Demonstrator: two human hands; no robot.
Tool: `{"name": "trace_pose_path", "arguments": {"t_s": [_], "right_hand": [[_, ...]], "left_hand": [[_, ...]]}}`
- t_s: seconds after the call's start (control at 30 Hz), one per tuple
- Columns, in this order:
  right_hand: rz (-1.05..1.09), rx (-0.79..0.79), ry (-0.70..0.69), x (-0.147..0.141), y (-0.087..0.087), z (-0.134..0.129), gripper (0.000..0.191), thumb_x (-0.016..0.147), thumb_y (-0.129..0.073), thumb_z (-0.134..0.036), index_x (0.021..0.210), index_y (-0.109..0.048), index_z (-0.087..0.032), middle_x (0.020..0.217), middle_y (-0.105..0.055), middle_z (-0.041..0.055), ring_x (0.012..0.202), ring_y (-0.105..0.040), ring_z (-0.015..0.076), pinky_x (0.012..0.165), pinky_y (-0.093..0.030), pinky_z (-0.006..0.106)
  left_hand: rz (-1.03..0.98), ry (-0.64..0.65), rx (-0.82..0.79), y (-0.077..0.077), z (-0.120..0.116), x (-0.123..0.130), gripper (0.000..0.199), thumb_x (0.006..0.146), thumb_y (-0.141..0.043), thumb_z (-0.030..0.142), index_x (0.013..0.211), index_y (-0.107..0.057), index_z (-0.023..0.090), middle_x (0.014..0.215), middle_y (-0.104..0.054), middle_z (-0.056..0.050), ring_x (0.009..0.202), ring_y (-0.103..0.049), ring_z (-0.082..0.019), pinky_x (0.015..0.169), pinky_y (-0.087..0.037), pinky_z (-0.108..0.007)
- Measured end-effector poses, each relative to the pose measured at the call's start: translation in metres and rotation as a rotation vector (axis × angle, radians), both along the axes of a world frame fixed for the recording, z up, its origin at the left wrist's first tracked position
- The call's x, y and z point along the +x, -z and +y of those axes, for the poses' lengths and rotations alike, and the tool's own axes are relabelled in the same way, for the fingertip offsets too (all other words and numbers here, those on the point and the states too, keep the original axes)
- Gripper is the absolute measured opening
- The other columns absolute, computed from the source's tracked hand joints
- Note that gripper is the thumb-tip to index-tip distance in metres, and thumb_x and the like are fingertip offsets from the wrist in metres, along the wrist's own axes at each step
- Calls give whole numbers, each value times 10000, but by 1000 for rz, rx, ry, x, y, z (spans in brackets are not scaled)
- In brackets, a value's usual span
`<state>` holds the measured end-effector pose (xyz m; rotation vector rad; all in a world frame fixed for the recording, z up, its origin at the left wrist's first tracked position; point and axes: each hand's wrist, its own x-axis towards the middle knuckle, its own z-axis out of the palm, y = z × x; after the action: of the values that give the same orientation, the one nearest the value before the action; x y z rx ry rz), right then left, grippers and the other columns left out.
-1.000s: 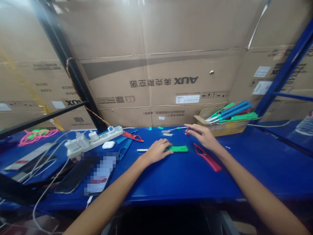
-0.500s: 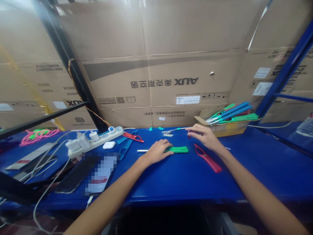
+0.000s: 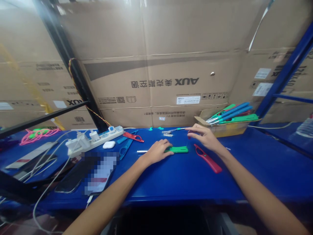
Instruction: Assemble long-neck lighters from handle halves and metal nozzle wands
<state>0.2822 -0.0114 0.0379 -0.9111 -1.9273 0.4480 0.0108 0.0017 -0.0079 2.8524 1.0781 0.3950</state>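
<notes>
My left hand (image 3: 158, 151) is closed over a green long-nosed lighter (image 3: 181, 149) lying flat on the blue table. Its metal tube (image 3: 141, 151) sticks out to the left. Above the lighter's right end, my right hand (image 3: 204, 137) pinches what looks like a small red-handled screwdriver (image 3: 189, 134); its thin shaft points down at the green body, though the tip is too small to make out. A red lighter casing (image 3: 207, 159) rests below my right hand. Behind the lighter lie small metal parts (image 3: 168, 133) and green bits (image 3: 160, 128).
At the back right stands a cardboard box (image 3: 227, 130) of blue, green and red lighters. Blue casings (image 3: 126, 148) and a red casing (image 3: 133, 136) lie left, by a white earphone case (image 3: 109, 145), a power strip (image 3: 97, 141) and phones (image 3: 104, 174). Cardboard (image 3: 156, 75) closes off the back.
</notes>
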Motion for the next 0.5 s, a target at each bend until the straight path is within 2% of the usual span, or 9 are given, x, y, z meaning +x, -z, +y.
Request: {"name": "trace_pose_path", "arguments": {"t_s": [0.2, 0.3, 0.5], "right_hand": [[-59, -71, -66, 5, -4, -2, 410, 1000, -508, -471, 1292, -699, -253, 1168, -730, 89, 1045, -685, 245, 978, -538, 453], [-51, -107, -78, 8, -2, -1, 416, 980, -541, -480, 1295, -696, -256, 1132, -755, 81, 1037, -692, 255, 1001, -527, 478], [15, -130, -88, 6, 2, 1, 332, 931, -625, -446, 1170, -746, -248, 1005, -728, 68, 877, -700, 227, 896, -569, 446]], "left_hand": [[-3, -4, -3, 0, 0, 0, 353, 1004, -588, 441, 1240, -627, 182, 1216, -649, -83, 1133, -612, -256, 938, -472, -366], [-2, -7, -2, 0, -1, 0, 352, 1004, -585, 448, 1242, -630, 193, 1222, -645, -82, 1134, -615, -256, 937, -479, -364], [6, -17, -16, -2, -2, 1, 359, 1001, -594, 436, 1251, -630, 182, 1217, -643, -83, 1133, -616, -257, 945, -482, -373]]}}
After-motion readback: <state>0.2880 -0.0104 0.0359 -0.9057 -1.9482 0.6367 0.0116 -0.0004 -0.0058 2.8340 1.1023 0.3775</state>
